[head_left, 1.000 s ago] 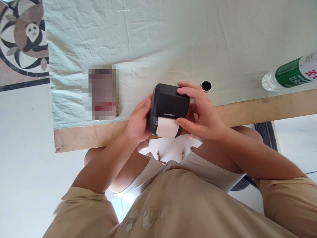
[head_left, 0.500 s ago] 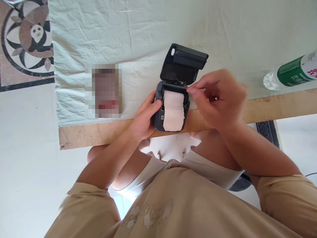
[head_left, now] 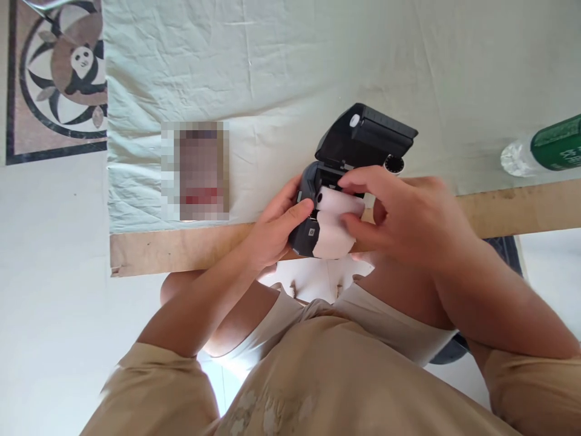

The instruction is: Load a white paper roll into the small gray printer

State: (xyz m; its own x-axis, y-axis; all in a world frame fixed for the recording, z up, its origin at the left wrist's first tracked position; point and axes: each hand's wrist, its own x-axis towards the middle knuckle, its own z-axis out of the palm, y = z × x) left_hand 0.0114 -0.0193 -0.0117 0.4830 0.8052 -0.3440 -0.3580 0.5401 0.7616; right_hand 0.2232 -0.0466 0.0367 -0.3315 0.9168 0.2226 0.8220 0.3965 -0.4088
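Observation:
My left hand [head_left: 279, 227] grips the left side of a small black receipt printer [head_left: 300, 243], its thumb on the near edge. The printer's lid [head_left: 367, 136] stands open, tilted away to the right. A white paper roll [head_left: 342, 201] sits at the open compartment, partly covered by fingers, with its loose end [head_left: 333, 236] hanging over the printer's front. The fingers and thumb of my right hand [head_left: 399, 212] close around the roll from the right. Just behind that hand, a small round thing with a black, notched face [head_left: 394, 165] shows beside the lid; I cannot tell what it is.
A pale green cloth [head_left: 281, 72] covers the table, whose wooden edge [head_left: 181, 245] runs in front of me. A blurred-out box-like item [head_left: 202, 172] lies on the left. A clear bottle with a green label [head_left: 556, 145] lies at the right.
My right hand has moved from the compartment's right edge onto the paper roll. The roll now sits raised and turned, its hollow end showing. The printer has shifted right and tilted.

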